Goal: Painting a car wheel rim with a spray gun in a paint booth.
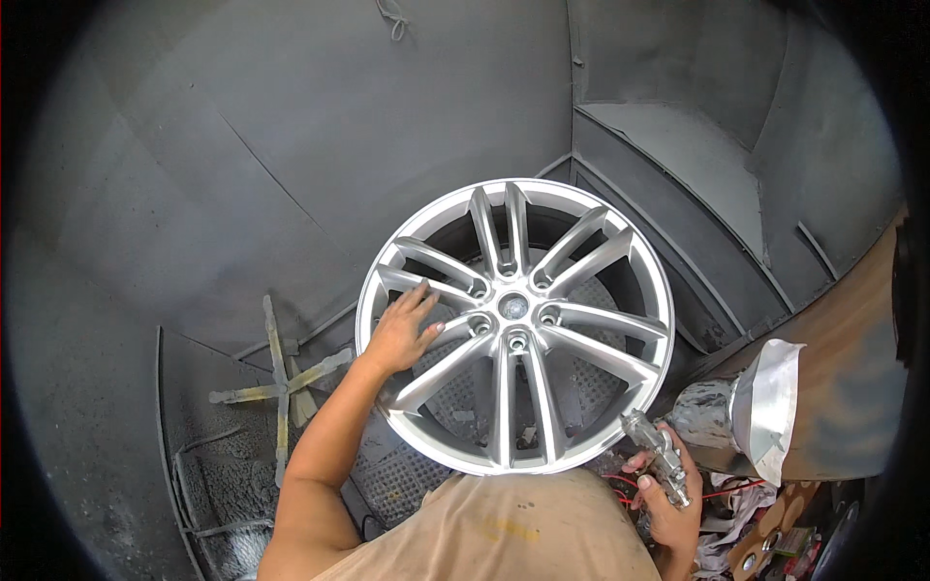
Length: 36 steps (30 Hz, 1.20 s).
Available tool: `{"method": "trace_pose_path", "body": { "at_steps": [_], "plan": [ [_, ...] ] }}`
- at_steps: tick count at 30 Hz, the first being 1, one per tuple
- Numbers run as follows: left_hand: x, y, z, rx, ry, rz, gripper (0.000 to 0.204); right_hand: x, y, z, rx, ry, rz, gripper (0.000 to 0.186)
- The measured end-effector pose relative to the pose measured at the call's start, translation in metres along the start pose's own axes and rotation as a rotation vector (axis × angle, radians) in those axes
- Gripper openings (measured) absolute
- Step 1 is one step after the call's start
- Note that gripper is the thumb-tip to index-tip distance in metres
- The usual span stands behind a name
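Observation:
A silver alloy wheel rim [661, 290] with paired spokes lies face up in front of me, its near edge against my shirt. My left hand [400, 331] rests over its left spokes, fingers spread and holding nothing. At the rim's lower right, my right hand [675, 499] is closed around a metal spray gun [658, 453]. The gun's nose is close to the rim's edge. Beside the gun is a grey, paint-coated cup [701, 414] with a white flared piece [772, 407] at its outer end; whether the cup joins the gun is unclear.
Grey, paint-coated booth walls [387, 116] curve around the wheel. A cross-shaped metal stand [283, 387] is at the left. Perforated dark matting [397, 484] shows below the rim. At the lower right are a brown curved surface [852, 387], a red cord [731, 491] and assorted clutter [775, 533].

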<state>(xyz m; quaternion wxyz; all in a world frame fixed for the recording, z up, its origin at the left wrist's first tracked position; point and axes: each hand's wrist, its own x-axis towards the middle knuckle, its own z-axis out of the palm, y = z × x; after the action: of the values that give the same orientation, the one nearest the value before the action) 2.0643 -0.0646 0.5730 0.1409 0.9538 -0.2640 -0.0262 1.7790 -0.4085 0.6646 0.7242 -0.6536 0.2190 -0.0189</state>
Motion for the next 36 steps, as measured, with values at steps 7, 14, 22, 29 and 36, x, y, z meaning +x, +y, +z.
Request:
{"method": "trace_pose_path", "body": {
  "at_steps": [7, 14, 22, 29, 36],
  "plan": [
    [-0.054, 0.026, 0.002, -0.125, 0.004, -0.181, 0.049, -0.01, 0.004, -0.001, -0.002, 0.127, -0.054, 0.076],
    [-0.07, 0.055, 0.013, -0.092, 0.143, -0.229, 0.05, -0.005, -0.001, 0.001, -0.047, 0.07, -0.047, 0.075],
    [-0.09, 0.121, 0.012, -0.016, -0.108, -0.282, 0.083, 0.004, -0.002, -0.001, -0.041, -0.114, 0.018, 0.076],
    [-0.104, 0.163, 0.017, -0.141, -0.197, -0.105, 0.083, 0.018, -0.004, -0.019, -0.133, -0.314, 0.056, 0.058],
    [-0.106, 0.163, 0.024, -0.445, -0.2, 0.017, 0.034, 0.03, 0.009, -0.02, -0.028, -0.342, 0.099, 0.071]
  ]
}}
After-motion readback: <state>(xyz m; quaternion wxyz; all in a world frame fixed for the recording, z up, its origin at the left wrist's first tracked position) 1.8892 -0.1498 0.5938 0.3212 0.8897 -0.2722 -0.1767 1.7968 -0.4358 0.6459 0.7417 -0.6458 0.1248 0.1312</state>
